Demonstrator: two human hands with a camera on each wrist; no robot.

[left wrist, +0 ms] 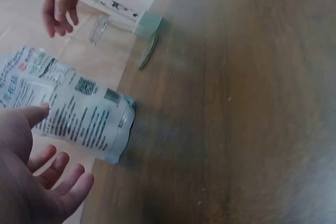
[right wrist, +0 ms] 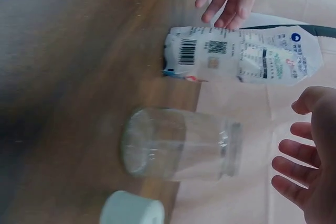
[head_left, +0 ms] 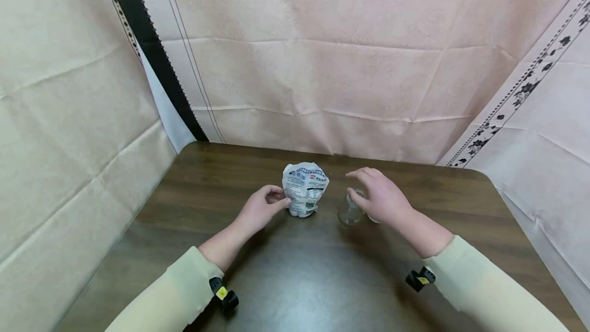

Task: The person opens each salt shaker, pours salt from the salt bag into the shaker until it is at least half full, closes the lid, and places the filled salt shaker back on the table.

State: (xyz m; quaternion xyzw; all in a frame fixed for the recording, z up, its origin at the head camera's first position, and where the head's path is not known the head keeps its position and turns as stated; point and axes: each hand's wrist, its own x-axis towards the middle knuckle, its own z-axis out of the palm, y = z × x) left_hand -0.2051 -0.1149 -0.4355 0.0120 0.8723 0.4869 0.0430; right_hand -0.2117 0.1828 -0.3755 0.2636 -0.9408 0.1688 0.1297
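A white printed pouch (head_left: 304,188) with a barcode and small text stands upright on the table. My left hand (head_left: 265,209) is at its left side, thumb near the pouch's edge and fingers loosely spread, not gripping it; whether they touch is hard to tell. To the right stands a clear glass jar (right wrist: 181,142), uncapped, with nothing visible inside. My right hand (head_left: 382,196) hovers by the jar's mouth with relaxed, parted fingers and holds nothing. Beside the jar sits a pale green lid (right wrist: 131,209), mostly hidden behind the right hand in the head view.
The dark wooden table (head_left: 295,275) has rounded far corners. Pale cloth (head_left: 322,65) hangs behind it and along both sides, with a black strip at the left and a floral border at the right. A small black camera sits on each wrist.
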